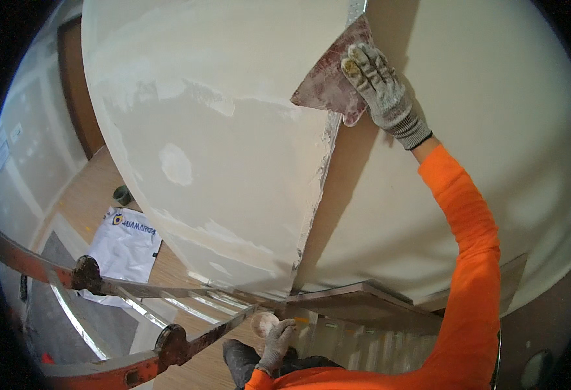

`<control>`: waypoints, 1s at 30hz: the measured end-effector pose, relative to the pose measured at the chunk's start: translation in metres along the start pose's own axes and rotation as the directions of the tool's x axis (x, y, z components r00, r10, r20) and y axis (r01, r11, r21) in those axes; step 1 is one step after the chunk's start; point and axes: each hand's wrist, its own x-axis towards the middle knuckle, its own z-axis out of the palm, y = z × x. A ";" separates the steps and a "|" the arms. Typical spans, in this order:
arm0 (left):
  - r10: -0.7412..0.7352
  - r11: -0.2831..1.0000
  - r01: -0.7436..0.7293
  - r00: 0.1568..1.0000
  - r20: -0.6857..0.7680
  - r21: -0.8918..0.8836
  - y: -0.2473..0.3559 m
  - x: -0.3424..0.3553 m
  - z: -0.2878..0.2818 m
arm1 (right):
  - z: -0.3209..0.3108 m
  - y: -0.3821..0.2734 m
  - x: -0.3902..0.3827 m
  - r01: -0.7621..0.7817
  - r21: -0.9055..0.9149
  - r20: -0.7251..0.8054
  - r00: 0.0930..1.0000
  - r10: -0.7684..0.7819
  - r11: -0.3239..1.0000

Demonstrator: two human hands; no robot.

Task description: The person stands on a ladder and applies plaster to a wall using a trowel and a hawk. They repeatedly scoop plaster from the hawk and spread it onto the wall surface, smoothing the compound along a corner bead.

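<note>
R hand [379,81]: gloved, fingers wrapped tight round the handle end of a wide taping knife [329,84], pinning it up high against the outside wall corner. Thumb hidden, can't tell where it sits.
Knife: blade reddish, smeared w/ dried compound, edge tilted down-left, lying on the metal corner bead [324,162] near the top of frame.
R arm: orange sleeve [470,260], stretched nearly straight up from lower right, elbow a bit bent, wrist cocked toward the corner.
L hand [276,341]: gloved, low by my body, fingers curled over smth round and pale, maybe a lump of mud or a small tub; can't tell which. Looks like a loose cupped grip, not spread.
Progress (my read): L wall face [220,143] has white patches + a coated seam running across, bead shows compound along most of its length but rough and uneven lower down. So I'd say first coat largely on, smoothing/feathering of the corner left to do. R wall face looks plain, no fresh mud visible.
Around: I'm on an orange ladder [123,286], rails and steps run across bottom. Below on wood floor: white bag [126,244], small dark cup [122,194] near it.
</note>
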 end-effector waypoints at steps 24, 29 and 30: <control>0.356 0.920 -0.347 0.934 -0.015 0.184 0.017 -0.013 -0.014 | -0.162 -0.029 0.018 -0.541 0.086 0.034 0.841 0.540 0.837; 0.029 0.999 -0.030 1.000 -0.010 -0.039 0.037 -0.017 -0.014 | -0.141 -0.026 0.078 -0.282 -0.392 0.009 0.951 0.310 0.876; 0.103 0.995 -0.103 0.995 -0.002 0.005 0.035 -0.019 -0.019 | -0.129 -0.030 0.082 -0.243 -0.491 0.028 0.956 0.294 0.836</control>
